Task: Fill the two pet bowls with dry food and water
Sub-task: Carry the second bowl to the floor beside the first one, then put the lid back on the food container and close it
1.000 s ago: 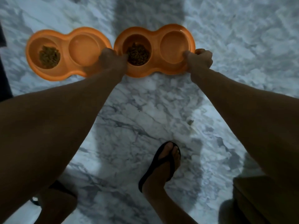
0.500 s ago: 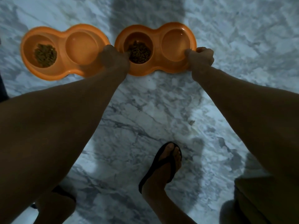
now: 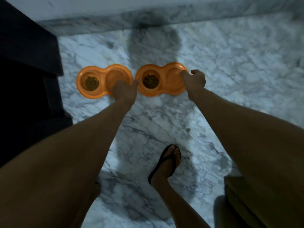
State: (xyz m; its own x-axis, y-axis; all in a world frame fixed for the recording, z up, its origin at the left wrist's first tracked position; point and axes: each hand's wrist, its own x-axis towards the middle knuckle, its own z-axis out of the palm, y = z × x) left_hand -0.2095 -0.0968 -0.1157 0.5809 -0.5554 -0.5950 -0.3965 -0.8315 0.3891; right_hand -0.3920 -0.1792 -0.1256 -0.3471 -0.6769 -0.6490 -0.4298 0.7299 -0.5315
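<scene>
Nearest, a sandalled foot [image 3: 166, 160] stands on the marble floor [image 3: 230, 51]. Farther out, the left hand [image 3: 124, 91] hangs loosely curled over the gap between 2 orange double bowls, while the right hand [image 3: 195, 79] pinches the right bowl [image 3: 164, 91]'s far end. Kibble [image 3: 150, 81] sits in it; letting go gently would likely avoid spills. The left bowl [image 3: 92, 93] lies alongside.
</scene>
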